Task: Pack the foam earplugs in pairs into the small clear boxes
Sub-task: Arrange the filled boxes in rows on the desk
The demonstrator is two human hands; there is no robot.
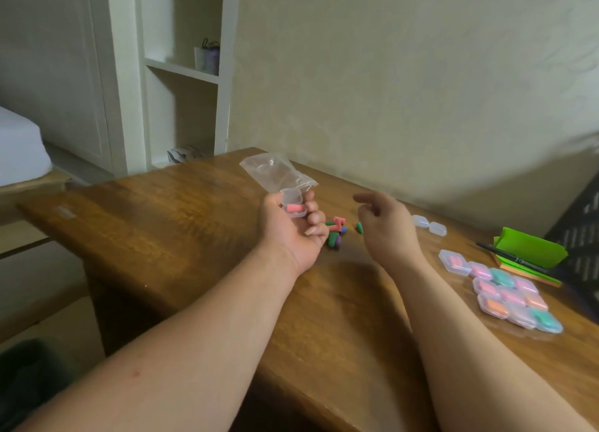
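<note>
My left hand holds a small clear box with its lid up and a pink earplug inside. A small heap of loose earplugs, pink, green and purple, lies on the wooden table just right of that hand. My right hand hovers over the table beside the heap, fingers loosely curled and holding nothing. One green earplug lies by its fingers. Two small clear boxes with nothing visible inside sit beyond the right hand. Several filled boxes lie grouped at the right.
A clear plastic bag lies behind my left hand. A green notepad with a black pen sits at the far right, next to a dark crate. The wall runs along the table's far edge.
</note>
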